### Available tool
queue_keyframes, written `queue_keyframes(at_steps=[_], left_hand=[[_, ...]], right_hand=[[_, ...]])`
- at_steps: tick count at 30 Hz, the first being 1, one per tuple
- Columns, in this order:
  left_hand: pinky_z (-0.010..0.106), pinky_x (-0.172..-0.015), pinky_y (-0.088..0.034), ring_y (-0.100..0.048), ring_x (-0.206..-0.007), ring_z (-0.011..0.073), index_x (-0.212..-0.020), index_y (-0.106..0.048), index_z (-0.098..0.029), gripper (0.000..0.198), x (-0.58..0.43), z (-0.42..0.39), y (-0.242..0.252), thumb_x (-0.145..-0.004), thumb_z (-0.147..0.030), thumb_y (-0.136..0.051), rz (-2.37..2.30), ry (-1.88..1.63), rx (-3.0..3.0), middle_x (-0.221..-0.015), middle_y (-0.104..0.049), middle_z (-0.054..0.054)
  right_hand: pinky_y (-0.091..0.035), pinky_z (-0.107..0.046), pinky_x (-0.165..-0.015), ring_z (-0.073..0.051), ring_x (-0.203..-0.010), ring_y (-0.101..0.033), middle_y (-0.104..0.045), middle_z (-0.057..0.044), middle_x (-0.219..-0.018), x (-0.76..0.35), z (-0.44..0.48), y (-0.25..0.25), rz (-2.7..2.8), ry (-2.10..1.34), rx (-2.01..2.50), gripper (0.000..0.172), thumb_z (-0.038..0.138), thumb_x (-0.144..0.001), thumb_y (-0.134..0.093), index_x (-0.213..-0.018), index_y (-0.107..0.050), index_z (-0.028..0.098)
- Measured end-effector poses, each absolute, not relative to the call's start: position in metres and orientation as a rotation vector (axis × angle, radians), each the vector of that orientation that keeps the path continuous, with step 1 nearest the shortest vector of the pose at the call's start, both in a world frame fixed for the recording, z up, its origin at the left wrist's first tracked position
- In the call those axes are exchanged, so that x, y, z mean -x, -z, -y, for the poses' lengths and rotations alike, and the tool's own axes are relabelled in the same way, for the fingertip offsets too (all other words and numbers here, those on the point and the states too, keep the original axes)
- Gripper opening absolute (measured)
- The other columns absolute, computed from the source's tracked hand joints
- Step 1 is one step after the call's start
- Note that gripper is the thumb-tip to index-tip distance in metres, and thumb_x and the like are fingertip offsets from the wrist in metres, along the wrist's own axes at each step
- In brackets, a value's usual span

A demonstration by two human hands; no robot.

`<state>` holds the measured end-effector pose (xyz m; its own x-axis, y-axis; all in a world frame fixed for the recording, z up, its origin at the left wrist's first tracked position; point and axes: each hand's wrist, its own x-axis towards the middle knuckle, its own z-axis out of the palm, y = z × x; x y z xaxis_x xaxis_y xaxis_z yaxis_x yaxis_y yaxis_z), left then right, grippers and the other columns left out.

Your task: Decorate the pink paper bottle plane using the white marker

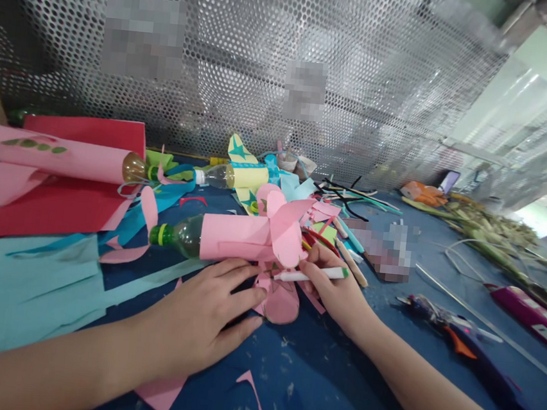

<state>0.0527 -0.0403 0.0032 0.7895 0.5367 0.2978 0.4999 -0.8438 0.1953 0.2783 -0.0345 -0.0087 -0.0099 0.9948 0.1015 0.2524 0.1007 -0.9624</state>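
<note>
A plastic bottle [187, 235] with a green cap lies on its side, wrapped in a pink paper sleeve [234, 235]. Pink petal-shaped paper pieces [286, 229] stick out at its right end. My right hand [336, 288] pinches a white marker [315, 274] with a green end, its tip over the lower pink petal [281, 304]. Some faint marks show on that petal. With fingers spread flat, my left hand [213, 305] rests beside the bottle, its fingertips at the petal's left edge.
Right of me lie a glue gun [464, 339] and a purple power strip [534, 314]. Blue paper sheets [28, 291] and another pink-wrapped bottle [65, 159] are at left. Behind are a yellow-wrapped bottle [249, 178], pipe cleaners [352, 193] and a perforated metal wall [249, 54].
</note>
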Motion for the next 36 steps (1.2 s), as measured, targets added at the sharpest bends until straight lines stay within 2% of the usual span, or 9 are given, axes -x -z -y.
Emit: queue_keyframes(at_steps=[12,25,36], left_hand=[[0.052,-0.095,-0.052,-0.058,-0.115,0.0329,-0.118,-0.067,-0.017,0.034,-0.0533,0.0392,-0.0019,-0.097,-0.030,-0.044,-0.845,-0.532,-2.882,-0.123,-0.065,0.016],[0.048,-0.096,-0.052,-0.059,-0.114,0.0303,-0.116,-0.068,-0.019,0.033,-0.0519,0.0403,-0.0011,-0.097,-0.032,-0.044,-0.830,-0.587,-2.865,-0.120,-0.066,0.014],[0.050,-0.096,-0.051,-0.058,-0.115,0.0313,-0.119,-0.067,-0.017,0.036,-0.0529,0.0404,-0.0035,-0.098,-0.033,-0.042,-0.840,-0.520,-2.909,-0.122,-0.065,0.015]], right_hand=[[-0.029,-0.023,-0.042,-0.009,-0.043,-0.038,-0.050,0.006,-0.051,-0.2762,0.0350,0.0075,1.517,-0.958,1.273,0.026,0.036,-0.081,-0.059,-0.066,-0.043,0.023],[-0.030,-0.024,-0.044,-0.010,-0.044,-0.039,-0.050,0.005,-0.052,-0.2757,0.0355,0.0055,1.512,-0.989,1.280,0.029,0.040,-0.081,-0.061,-0.066,-0.043,0.024],[-0.031,-0.024,-0.044,-0.010,-0.044,-0.040,-0.050,0.006,-0.050,-0.2779,0.0334,0.0097,1.499,-0.999,1.280,0.029,0.040,-0.080,-0.062,-0.067,-0.042,0.024]])
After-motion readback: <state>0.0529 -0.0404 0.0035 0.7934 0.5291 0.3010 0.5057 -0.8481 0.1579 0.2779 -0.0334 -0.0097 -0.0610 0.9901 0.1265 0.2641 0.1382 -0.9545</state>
